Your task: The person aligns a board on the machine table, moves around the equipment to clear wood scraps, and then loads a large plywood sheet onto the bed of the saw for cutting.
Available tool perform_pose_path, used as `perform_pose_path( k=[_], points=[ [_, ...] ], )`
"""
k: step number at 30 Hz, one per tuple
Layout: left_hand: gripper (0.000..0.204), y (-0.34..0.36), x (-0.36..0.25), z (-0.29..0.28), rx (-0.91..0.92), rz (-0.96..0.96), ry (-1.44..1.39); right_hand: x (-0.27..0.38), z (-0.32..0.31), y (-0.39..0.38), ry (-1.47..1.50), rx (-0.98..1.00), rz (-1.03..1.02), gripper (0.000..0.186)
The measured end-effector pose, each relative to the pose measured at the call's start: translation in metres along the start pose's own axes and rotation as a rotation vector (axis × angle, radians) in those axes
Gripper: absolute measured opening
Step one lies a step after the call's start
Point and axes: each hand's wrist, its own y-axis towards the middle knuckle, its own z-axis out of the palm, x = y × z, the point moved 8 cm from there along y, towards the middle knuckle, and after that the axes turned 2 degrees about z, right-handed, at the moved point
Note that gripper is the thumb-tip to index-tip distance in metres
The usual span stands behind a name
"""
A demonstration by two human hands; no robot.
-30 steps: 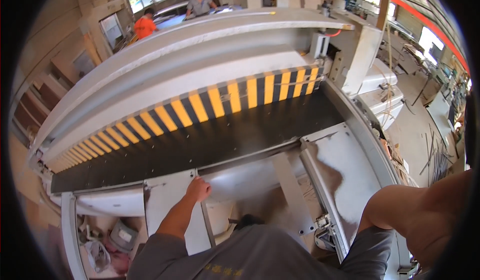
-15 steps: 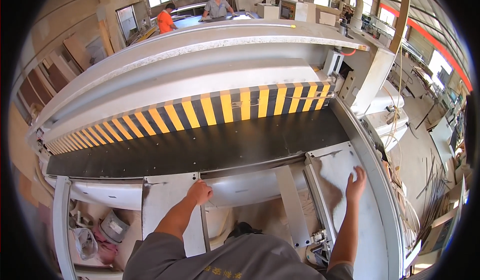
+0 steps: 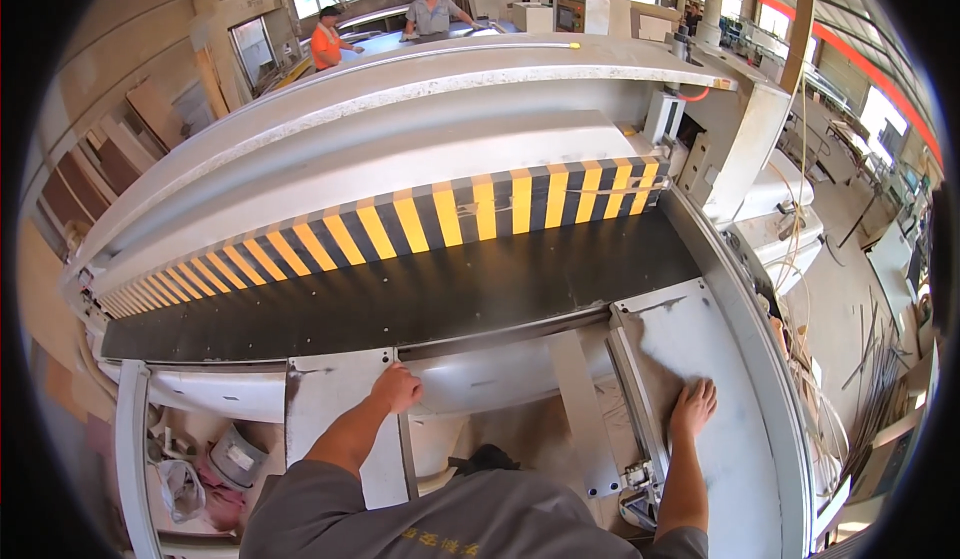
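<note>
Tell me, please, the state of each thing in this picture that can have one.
Left hand, curled, at the narrow panel's right edge
Right hand, open, palm down on the wide panel
Narrow panel, smudged near its upper left corner
Wide panel, stained with a dark patch
Striped bar, marked toward its right end
White bag, crumpled

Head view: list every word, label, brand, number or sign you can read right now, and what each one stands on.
Yellow lettering on the grey shirt by the lower edge: present, not copied out here.
Pale patch, perhaps a label, on the grey round container: too small to read.
Screen on the control cabinet at the back: too small to read.
Striped yellow-and-black bar: warning-style pattern; I see no readable words.
</note>
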Motion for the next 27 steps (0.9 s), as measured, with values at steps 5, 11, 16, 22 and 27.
perform_pose_path(
  k=[5,11,16,22,27],
  points=[
    [0.026,0.006,-0.001,-0.002,0.005,-0.006,-0.002,-0.008,0.005,0.001,-0.009,-0.019,-0.001,0.053],
    [0.026,0.001,0.001,0.000,0.003,-0.008,-0.004,0.002,-0.002,0.000,0.002,0.002,0.009,0.053],
    [0.026,0.004,0.001,0.000,-0.001,-0.002,-0.001,-0.003,0.000,-0.001,-0.004,0.019,0.029,0.053],
    [0.026,0.003,0.000,0.000,0.006,-0.005,0.000,-0.003,0.002,-0.001,-0.015,0.012,0.014,0.054],
    [0.025,0.003,0.000,0.000,0.003,0.007,0.010,-0.002,0.001,0.001,-0.023,-0.028,-0.002,0.053]
  ],
)
